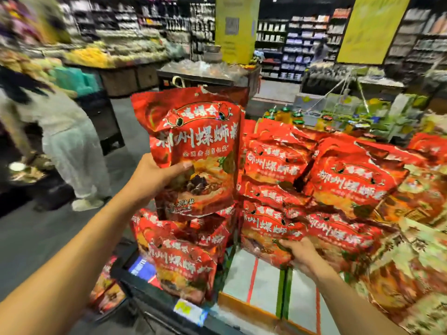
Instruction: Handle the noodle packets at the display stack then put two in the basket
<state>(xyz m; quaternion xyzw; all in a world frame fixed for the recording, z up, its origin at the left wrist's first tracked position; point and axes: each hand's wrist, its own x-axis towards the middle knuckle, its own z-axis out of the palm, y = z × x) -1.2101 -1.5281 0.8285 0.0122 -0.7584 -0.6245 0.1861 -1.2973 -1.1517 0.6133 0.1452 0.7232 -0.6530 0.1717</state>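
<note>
The left hand [154, 175] grips a red noodle packet [193, 151] upright, long axis vertical, top edge above the hand. The right hand [302, 255] clutches another packet [268, 228] lying in the pile [350, 184] just ahead.

Red packet [193, 151] with white lettering; yellow pillar [235, 30].

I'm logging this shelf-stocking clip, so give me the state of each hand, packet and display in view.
Left hand: raised, gripping a packet, thumb across its front.
Held red packet: upright, sealed, lifted above the stack.
Right hand: low, gripping the edge of a stacked packet.
Stacked packet: lying in the pile, sealed.
Pile of red packets: heaped unevenly on the display.
Cardboard box: partly bare under the pile.
</note>
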